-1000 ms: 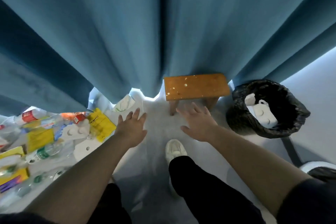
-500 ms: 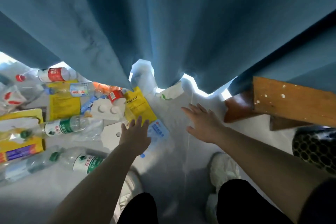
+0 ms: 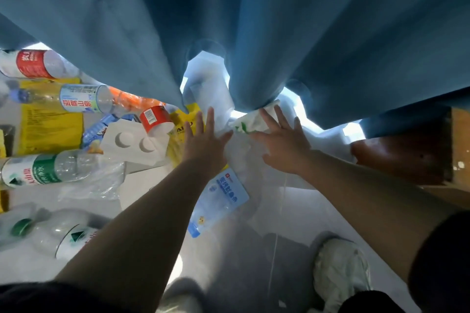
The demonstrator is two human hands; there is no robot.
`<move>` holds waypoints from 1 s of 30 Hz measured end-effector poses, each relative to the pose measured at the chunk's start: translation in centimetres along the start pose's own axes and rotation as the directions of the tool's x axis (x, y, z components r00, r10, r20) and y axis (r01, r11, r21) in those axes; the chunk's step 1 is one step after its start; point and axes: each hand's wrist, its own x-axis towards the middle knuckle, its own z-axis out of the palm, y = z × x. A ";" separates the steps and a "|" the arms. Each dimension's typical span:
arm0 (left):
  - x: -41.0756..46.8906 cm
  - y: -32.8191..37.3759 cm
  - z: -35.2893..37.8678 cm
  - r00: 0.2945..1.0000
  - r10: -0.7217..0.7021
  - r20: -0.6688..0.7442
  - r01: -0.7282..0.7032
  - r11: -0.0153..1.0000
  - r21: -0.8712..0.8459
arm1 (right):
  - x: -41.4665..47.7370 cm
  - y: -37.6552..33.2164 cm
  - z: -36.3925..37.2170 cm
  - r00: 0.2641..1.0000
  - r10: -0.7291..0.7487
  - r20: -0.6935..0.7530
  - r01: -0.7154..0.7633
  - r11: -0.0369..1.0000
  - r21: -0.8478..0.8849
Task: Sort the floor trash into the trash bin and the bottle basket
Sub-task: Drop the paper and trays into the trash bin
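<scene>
Trash lies scattered on the pale floor at the left: a green-label bottle (image 3: 43, 171), a red-label bottle (image 3: 33, 63), a blue-label bottle (image 3: 76, 99), a white moulded tray (image 3: 132, 143), yellow packets (image 3: 48, 119) and a blue-white pouch (image 3: 218, 198). A white wrapper with green print (image 3: 250, 122) sits at the curtain's foot. My left hand (image 3: 206, 142) hovers with fingers straight over a yellow bag (image 3: 181, 122). My right hand (image 3: 282, 142) spreads flat over the white wrapper, fingertips at it. Neither the bin nor the basket is visible.
A blue curtain (image 3: 229, 20) hangs low over the far edge of the trash. A wooden stool (image 3: 417, 150) stands at the right. My white shoes (image 3: 340, 272) are at the bottom. Another green-cap bottle (image 3: 50, 231) lies near my left arm.
The view swung left and down, so the black-lined bin left the frame and the stool slid right. Both hands reached forward toward the trash at the curtain's foot.
</scene>
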 end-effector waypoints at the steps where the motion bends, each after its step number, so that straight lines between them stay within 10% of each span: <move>1: 0.7 0.2 0.0 1.000 0.004 0.007 -0.004 1.000 0.017 | 0.5 0.0 0.2 1.000 -0.004 -0.005 0.004 1.000 -0.022; 30: -9.9 4.0 -9.6 0.990 0.119 0.070 -0.131 0.971 0.198 | -14.8 1.8 -3.7 0.988 0.131 -0.087 -0.053 0.801 0.596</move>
